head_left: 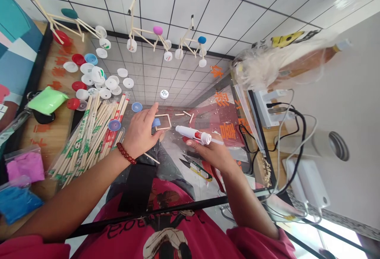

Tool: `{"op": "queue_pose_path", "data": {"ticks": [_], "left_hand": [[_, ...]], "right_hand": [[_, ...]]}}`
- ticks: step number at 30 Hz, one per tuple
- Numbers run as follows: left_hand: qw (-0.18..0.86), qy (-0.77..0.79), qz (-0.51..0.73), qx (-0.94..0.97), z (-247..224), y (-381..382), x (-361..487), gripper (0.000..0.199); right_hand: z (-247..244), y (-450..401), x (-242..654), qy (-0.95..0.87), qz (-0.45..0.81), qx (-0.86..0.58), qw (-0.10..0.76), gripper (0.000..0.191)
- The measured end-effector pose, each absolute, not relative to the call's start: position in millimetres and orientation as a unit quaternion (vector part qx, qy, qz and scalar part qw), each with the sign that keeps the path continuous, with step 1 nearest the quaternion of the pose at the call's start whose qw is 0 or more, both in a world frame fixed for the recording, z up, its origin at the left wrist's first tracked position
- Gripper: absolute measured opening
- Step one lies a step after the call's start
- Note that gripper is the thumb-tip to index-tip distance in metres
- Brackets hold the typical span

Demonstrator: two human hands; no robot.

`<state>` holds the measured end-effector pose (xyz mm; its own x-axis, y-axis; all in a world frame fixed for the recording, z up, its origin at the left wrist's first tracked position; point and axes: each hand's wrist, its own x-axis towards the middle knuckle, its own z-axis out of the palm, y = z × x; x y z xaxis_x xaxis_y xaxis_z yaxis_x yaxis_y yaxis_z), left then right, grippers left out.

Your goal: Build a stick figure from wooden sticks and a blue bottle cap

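Observation:
My left hand (142,130), with a red bead bracelet (127,153) at its wrist, grips a small rectangular frame of wooden sticks (170,120) over the glass table. A small blue piece (156,122) shows inside the frame by my fingers; its kind is unclear. In my right hand (212,150) is a white hot glue gun (192,134), its nozzle pointing left, close to the frame's right end. Several short cut sticks (187,113) lie just beyond the nozzle. A white bottle cap (164,93) and a blue cap (137,106) rest past my left hand.
Packed chopsticks (86,136) and a pile of bottle caps (95,75) lie left. Stick models with caps (142,31) stand at the back. Yellow-handled snips (200,172) lie near my right hand. Cables (297,132), a power strip (268,106) and a bottle (314,63) are right.

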<state>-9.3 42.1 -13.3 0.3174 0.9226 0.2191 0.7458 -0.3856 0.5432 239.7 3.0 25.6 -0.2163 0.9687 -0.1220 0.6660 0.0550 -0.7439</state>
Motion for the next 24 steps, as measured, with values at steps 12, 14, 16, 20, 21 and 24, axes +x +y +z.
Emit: {"op": "queue_pose_path", "data": {"ticks": [12, 14, 16, 20, 21, 24], "left_hand": [[0.177, 0.523, 0.258, 0.793, -14.4, 41.6, -9.4, 0.085], [0.178, 0.523, 0.257, 0.793, -14.7, 41.6, -9.5, 0.085], [0.179, 0.523, 0.256, 0.793, -14.9, 41.7, -9.7, 0.085], [0.177, 0.524, 0.255, 0.793, -14.5, 41.5, -9.6, 0.083], [0.176, 0.524, 0.255, 0.793, -14.1, 41.4, -9.5, 0.082], [0.177, 0.521, 0.255, 0.796, -12.7, 41.2, -9.2, 0.081]], "right_hand": [[29.3, 0.7, 239.5, -0.687, 0.371, -0.590, 0.207, 0.041], [28.8, 0.6, 239.7, -0.683, 0.366, -0.596, 0.209, 0.039], [28.4, 0.8, 239.9, -0.685, 0.360, -0.599, 0.205, 0.039], [28.8, 1.6, 239.9, -0.698, 0.352, -0.594, 0.191, 0.041], [29.2, 2.0, 239.8, -0.701, 0.350, -0.593, 0.187, 0.041], [30.5, 3.1, 239.1, -0.710, 0.341, -0.591, 0.173, 0.039]]}}
